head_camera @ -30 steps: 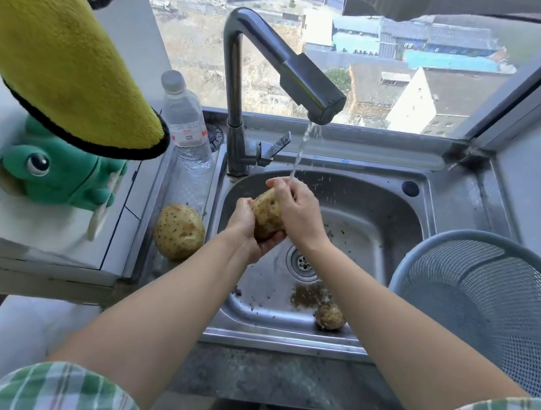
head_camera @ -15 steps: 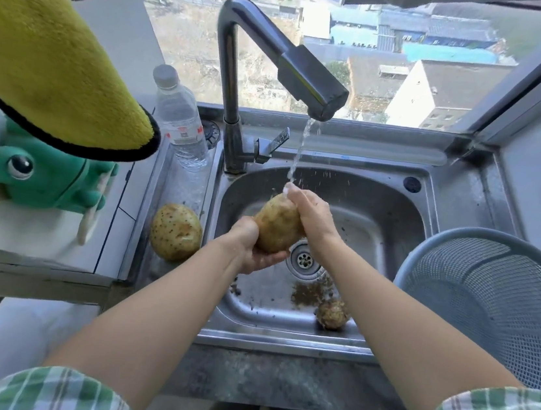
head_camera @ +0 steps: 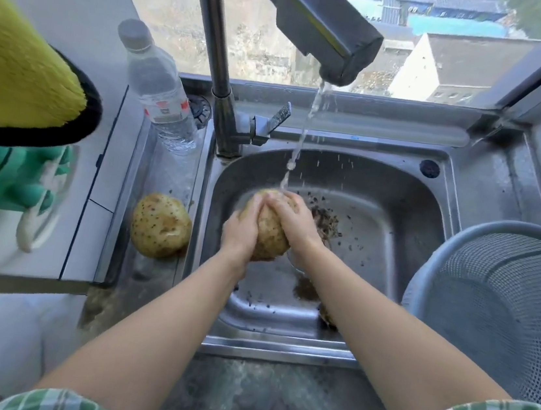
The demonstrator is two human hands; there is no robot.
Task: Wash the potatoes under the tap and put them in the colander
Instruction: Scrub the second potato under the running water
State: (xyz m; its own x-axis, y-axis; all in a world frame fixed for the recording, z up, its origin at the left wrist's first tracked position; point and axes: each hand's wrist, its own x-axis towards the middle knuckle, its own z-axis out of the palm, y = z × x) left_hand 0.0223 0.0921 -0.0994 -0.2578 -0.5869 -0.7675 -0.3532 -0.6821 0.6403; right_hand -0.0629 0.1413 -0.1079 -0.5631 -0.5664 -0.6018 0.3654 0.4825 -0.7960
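Over the steel sink (head_camera: 395, 199) I hold a large tan potato (head_camera: 270, 237) between both hands. My left hand (head_camera: 242, 227) grips its left side and my right hand (head_camera: 294, 223) wraps its top and right side. Water runs from the dark tap (head_camera: 330, 38) onto the potato's top. A second, speckled potato (head_camera: 161, 225) lies on the drainboard left of the basin. A small dirty potato (head_camera: 328, 316) shows in part in the basin behind my right forearm. The grey-blue mesh colander (head_camera: 501, 308) stands at the right, nothing visible in it.
A plastic water bottle (head_camera: 158, 92) stands behind the drainboard by the tap's column. Dirt specks and a soil clump (head_camera: 306, 289) lie in the basin. A yellow cloth (head_camera: 23, 72) and a green frog toy (head_camera: 7, 176) sit at the left.
The view has moved closer to the sink. The potato has turned more upright in my hands, and my left hand has shifted from under it up along its left side.
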